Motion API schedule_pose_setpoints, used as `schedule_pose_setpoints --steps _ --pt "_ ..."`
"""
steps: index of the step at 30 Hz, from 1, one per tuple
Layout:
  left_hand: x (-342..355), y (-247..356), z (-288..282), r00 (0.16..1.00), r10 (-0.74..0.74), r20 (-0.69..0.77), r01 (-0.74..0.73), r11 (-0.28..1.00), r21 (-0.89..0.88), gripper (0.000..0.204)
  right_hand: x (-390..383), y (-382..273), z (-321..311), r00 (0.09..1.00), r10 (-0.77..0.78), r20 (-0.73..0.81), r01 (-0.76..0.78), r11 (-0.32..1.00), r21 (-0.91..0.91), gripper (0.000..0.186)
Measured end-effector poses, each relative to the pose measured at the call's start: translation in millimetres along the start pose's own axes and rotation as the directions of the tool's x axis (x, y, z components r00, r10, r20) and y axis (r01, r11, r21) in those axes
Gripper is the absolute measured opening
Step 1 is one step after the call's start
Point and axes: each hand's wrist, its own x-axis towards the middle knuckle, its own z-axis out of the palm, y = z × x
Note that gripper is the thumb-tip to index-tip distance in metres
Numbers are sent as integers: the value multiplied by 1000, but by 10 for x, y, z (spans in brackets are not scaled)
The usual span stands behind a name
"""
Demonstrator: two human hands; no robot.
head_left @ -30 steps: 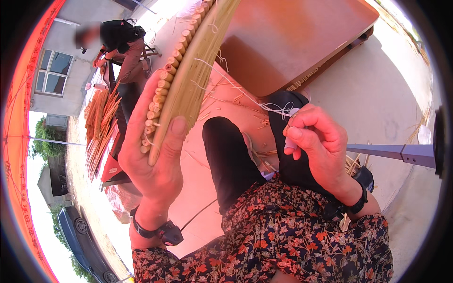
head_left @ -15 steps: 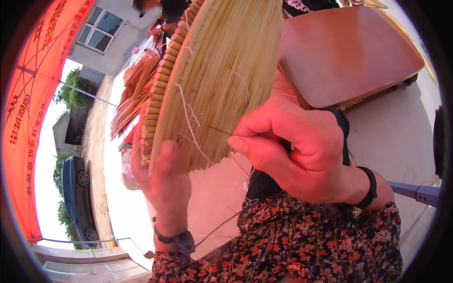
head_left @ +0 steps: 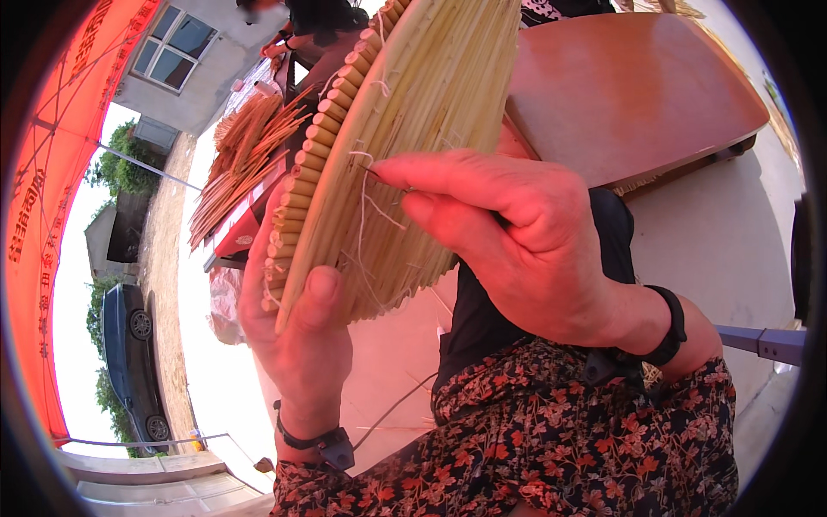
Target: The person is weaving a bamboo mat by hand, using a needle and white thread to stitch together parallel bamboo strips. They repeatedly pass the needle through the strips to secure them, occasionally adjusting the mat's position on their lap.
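Note:
A panel of straw-coloured stalks (head_left: 435,95), sewn side by side, stands tilted before me, the cut ends of its outer stalks lined up along the left edge. My left hand (head_left: 301,345) grips its lower corner, thumb on the near face and fingers behind. A loose white thread (head_left: 365,207) trails across that face beside a long edge stalk. My right hand (head_left: 534,233) is closed in a pinch against the panel near this edge stalk. Between its fingers is a thin dark needle (head_left: 372,171), mostly hidden now; its length shows plainly in the earlier frame.
A brown round-cornered table (head_left: 646,95) stands at the far right. Reddish-looking loose stalks (head_left: 245,151) are heaped on a surface at the left, with a person (head_left: 323,43) beyond. A clear plastic bag (head_left: 226,302) hangs below. A dark car (head_left: 129,362) is parked outside.
My right hand has moved left and up, bringing the needle to the stitched edge. The panel has tilted and shifted slightly right, with my left hand still holding its corner.

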Motion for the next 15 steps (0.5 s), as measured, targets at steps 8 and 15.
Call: schedule_pose_setpoints --steps 8,15 --pt "-1 54 -28 1000 1 11 -1 1000 2 80 38 -129 -2 999 32 24 -31 999 -19 21" --pt "-16 21 -21 1000 -11 0 11 999 41 80 46 -120 -79 997 37 62 -33 998 -62 20"
